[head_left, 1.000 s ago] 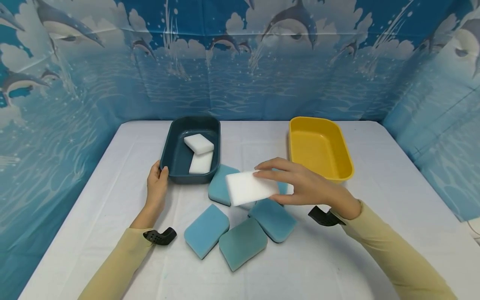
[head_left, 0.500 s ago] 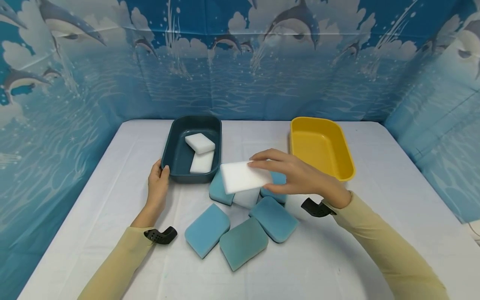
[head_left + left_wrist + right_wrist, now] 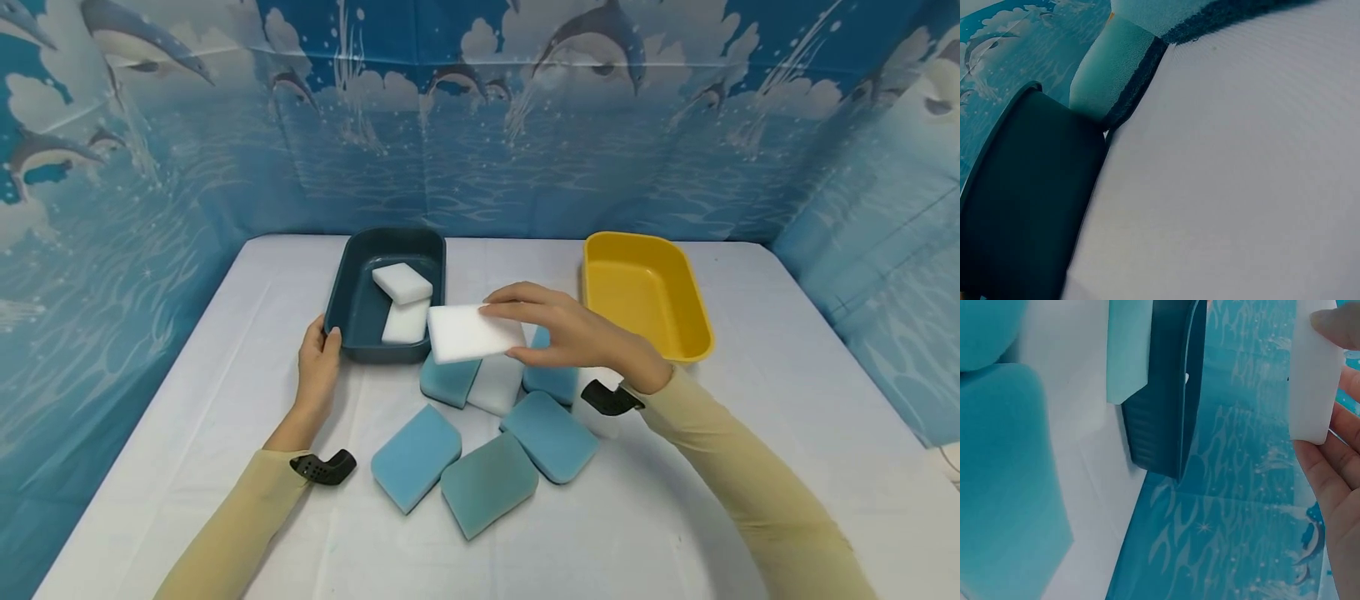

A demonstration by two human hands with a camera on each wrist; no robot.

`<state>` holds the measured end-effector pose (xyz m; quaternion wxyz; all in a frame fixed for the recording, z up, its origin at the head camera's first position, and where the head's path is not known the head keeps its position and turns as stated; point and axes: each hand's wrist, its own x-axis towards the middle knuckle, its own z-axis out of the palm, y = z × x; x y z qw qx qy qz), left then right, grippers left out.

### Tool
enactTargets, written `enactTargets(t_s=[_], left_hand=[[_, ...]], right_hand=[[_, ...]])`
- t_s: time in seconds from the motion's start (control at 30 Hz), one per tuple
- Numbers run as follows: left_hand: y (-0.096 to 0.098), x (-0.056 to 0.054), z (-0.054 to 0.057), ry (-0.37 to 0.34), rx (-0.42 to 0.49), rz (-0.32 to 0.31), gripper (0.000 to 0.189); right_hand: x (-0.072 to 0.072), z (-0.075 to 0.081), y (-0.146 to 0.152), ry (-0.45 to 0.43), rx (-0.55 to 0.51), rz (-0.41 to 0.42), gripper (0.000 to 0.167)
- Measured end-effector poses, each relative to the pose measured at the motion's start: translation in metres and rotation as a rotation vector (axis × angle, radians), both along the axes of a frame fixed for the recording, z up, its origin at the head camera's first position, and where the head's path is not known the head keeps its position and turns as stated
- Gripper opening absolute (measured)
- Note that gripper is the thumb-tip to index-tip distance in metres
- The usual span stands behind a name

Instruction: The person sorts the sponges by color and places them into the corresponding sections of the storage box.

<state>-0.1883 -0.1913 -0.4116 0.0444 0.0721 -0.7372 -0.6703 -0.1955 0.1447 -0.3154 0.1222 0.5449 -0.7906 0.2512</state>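
Note:
In the head view my right hand (image 3: 558,325) pinches a white sponge (image 3: 474,333) between thumb and fingers, above the table and just right of the dark teal bin's near corner. The right wrist view shows that sponge (image 3: 1316,375) edge-on, clear of the bin (image 3: 1163,394). My left hand (image 3: 318,362) grips the dark teal bin (image 3: 375,354) at its near left corner. Two white sponges (image 3: 402,283) lie inside that bin, one partly over the other. Below the raised sponge, another white sponge (image 3: 497,385) rests on the table between blue sponges (image 3: 448,382).
More blue sponges (image 3: 416,458) with dark undersides lie nearer, one of them greener (image 3: 489,485). A yellow bin (image 3: 637,304) with nothing visible inside stands at the back right. A pale block (image 3: 596,410) shows faintly below my right wrist. Dolphin-print curtain (image 3: 480,183) surrounds the table.
My right hand has carried the white sponge left and away from me, closer to the dark teal bin, uncovering the white sponge on the table. My left hand stays on the bin.

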Motion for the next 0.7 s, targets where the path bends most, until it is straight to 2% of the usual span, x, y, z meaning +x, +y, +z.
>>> enactTargets(t_s=[0.4,0.7], left_hand=[[0.001,0.001,0.002,-0.004,0.002,-0.004,0.051],[0.001,0.001,0.002,-0.003,-0.007,-0.008,0.051]], right_hand=[[-0.018,-0.008,-0.013,-0.067,0.022,-0.047,0.052],[-0.029,-0.009,-0.019,-0.112,0.035,-0.033,0.049]])
